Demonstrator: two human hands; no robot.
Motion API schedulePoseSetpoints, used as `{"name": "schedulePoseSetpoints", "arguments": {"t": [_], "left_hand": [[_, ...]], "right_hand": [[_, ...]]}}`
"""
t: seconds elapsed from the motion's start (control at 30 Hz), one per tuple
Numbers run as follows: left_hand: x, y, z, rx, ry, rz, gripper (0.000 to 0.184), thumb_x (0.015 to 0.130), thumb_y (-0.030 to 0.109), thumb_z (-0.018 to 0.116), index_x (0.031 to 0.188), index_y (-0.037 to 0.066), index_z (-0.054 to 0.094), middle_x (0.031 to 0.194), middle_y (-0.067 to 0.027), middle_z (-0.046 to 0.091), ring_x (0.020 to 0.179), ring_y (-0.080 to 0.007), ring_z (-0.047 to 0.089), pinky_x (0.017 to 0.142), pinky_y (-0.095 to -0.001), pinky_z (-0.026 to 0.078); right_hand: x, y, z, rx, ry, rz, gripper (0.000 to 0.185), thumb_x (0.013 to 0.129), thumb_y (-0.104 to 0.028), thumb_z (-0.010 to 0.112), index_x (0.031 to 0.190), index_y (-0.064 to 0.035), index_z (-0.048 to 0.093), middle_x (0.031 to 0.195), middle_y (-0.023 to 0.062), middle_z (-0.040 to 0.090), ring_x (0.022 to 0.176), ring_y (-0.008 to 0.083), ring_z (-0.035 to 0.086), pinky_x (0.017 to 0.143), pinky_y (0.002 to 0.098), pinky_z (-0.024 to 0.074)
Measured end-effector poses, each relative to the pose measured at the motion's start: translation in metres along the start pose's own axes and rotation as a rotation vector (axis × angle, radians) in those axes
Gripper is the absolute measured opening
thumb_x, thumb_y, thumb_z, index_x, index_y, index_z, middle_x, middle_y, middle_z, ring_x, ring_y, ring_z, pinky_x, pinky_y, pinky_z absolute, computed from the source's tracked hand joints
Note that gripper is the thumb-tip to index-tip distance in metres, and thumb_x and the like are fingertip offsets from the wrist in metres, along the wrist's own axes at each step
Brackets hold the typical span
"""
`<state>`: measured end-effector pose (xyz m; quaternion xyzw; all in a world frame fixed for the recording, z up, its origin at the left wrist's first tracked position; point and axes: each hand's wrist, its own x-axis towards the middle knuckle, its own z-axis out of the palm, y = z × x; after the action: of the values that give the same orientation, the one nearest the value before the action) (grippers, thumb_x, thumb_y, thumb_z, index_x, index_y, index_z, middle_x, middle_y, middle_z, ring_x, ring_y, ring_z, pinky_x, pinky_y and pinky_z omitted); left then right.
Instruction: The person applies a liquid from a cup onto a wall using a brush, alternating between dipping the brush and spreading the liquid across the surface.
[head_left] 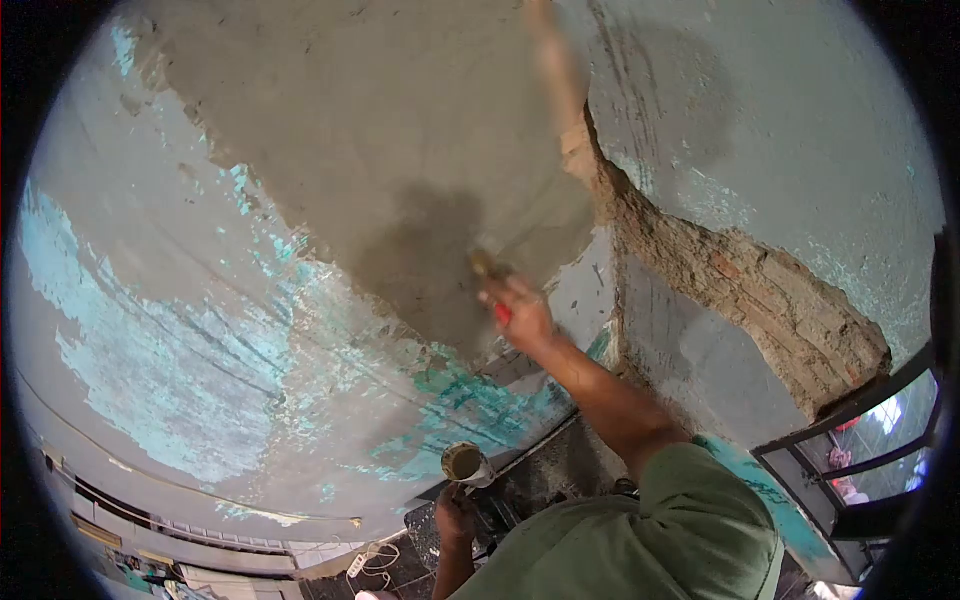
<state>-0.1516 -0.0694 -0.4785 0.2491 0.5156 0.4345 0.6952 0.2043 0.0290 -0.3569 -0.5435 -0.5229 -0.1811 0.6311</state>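
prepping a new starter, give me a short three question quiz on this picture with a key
1. True or false: the right hand holds the brush.
2. Multiple choice: what does the left hand hold? a) the brush b) the cup c) neither
3. Fill the gap: in this view, the brush is ____ the cup (above or below).

Key: 1. True. 2. b. 3. Above.

Right hand [527,318] raised, closed, arm [612,398] outstretched; left hand [454,516] low, closed.
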Motion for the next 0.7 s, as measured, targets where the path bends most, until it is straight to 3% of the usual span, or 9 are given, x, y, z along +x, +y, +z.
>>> {"name": "schedulePoseSetpoints", "arguments": {"t": [0.07,0.17,0.23,0.3,0.4,0.53,0.7], "left_hand": [[0.018,-0.009,-0.005,0.021,0.001,0.015,0.011,0.09,0.015,0.053,0.08,0.011,0.053,0.067,0.0019,0.043,0.053,-0.0093,0.039,0.048,-0.0248,0.033],[0.016,-0.005,0.009,0.046,-0.043,0.051,0.013,0.09,0.015,0.053,0.078,0.011,0.052,0.067,0.0017,0.041,0.054,-0.01,0.039,0.05,-0.0256,0.035],[0.012,-0.002,0.017,0.047,-0.079,0.037,0.016,0.091,0.015,0.053,0.076,0.011,0.05,0.066,0.0017,0.04,0.055,-0.0102,0.038,0.052,-0.0261,0.035],[0.013,0.0,0.02,0.041,-0.111,-0.018,0.02,0.091,0.016,0.053,0.073,0.012,0.046,0.066,0.0019,0.038,0.056,-0.0103,0.037,0.053,-0.0264,0.035],[0.015,0.0,0.027,0.168,-0.056,0.039,0.024,0.092,0.016,0.052,0.07,0.013,0.042,0.065,0.0025,0.035,0.055,-0.0098,0.034,0.053,-0.0268,0.031],[0.028,-0.006,0.017,0.066,-0.16,0.023,0.015,0.091,0.016,0.054,0.078,0.01,0.049,0.064,0.0013,0.038,0.054,-0.0116,0.036,0.05,-0.029,0.035],[0.028,-0.011,0.032,0.046,-0.129,0.013,0.015,0.091,0.014,0.054,0.077,0.01,0.05,0.063,0.002,0.04,0.053,-0.0124,0.038,0.049,-0.0287,0.033]], "right_hand": [[0.001,-0.01,-0.015,0.038,-0.216,0.054,0.025,0.085,-0.015,0.068,0.109,-0.0067,0.068,0.094,0.0119,0.067,0.086,0.0303,0.065,0.08,0.0384,0.0521],[0.049,0.012,-0.035,0.565,0.131,0.589,0.027,0.085,-0.021,0.072,0.102,-0.0009,0.069,0.096,0.0082,0.069,0.084,0.0223,0.067,0.081,0.0363,0.0531],[0.091,0.059,-0.045,1.023,0.453,0.733,0.028,0.086,-0.022,0.073,0.098,0.0022,0.068,0.091,0.0062,0.068,0.082,0.0177,0.066,0.078,0.034,0.0541],[0.092,0.109,-0.045,1.182,0.642,0.798,0.025,0.087,-0.02,0.072,0.093,0.0037,0.067,0.088,0.0085,0.068,0.076,0.0185,0.066,0.075,0.0299,0.054],[0.05,0.14,-0.054,1.1,0.644,0.998,0.02,0.089,-0.016,0.068,0.089,0.0041,0.066,0.083,0.0081,0.068,0.069,0.0162,0.065,0.069,0.0265,0.0527],[0.026,0.161,-0.078,0.648,0.7,0.916,0.015,0.088,-0.012,0.068,0.084,0.002,0.065,0.073,0.0088,0.067,0.065,0.0154,0.064,0.061,0.0272,0.0505],[0.079,0.068,-0.056,1.043,0.669,0.668,0.02,0.087,-0.013,0.07,0.096,0.0034,0.063,0.08,0.01,0.068,0.07,0.0167,0.065,0.068,0.0279,0.0534]]}}
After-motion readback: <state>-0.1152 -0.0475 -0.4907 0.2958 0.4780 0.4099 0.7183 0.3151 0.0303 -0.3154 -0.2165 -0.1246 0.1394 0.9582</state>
